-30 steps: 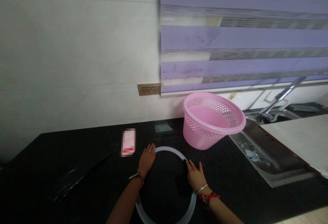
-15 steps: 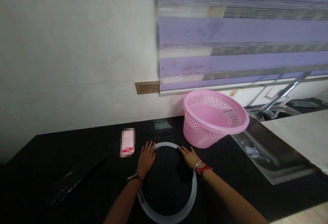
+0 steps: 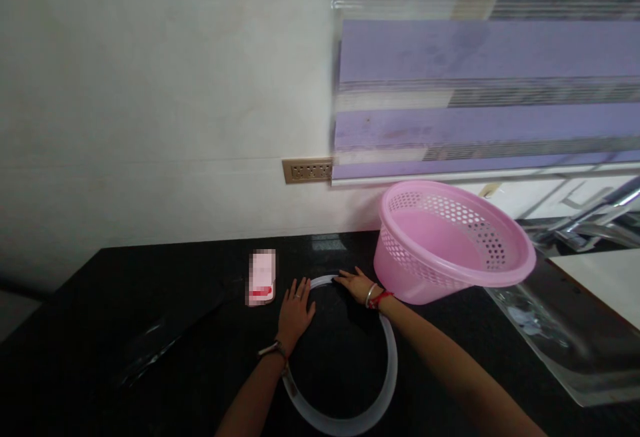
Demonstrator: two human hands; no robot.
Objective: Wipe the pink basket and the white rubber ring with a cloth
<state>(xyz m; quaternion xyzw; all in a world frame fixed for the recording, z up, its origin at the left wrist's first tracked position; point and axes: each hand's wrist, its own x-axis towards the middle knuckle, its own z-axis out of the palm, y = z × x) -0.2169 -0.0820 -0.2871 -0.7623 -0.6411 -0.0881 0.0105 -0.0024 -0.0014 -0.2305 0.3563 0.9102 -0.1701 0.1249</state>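
A white ring (image 3: 391,357) is laid flat on the black counter (image 3: 165,270), forward of its back edge and to the right of its back left corner; the front edge is not shown. The far arc is touched by the left hand (image 3: 296,314) and the right hand (image 3: 357,287), the fingers of both spread; thumb contact cannot be told. The ring appears to be laid out and under adjustment by hand; how much handling is left cannot be judged. No long axis is given by the round outline, and the opening is faced upward.
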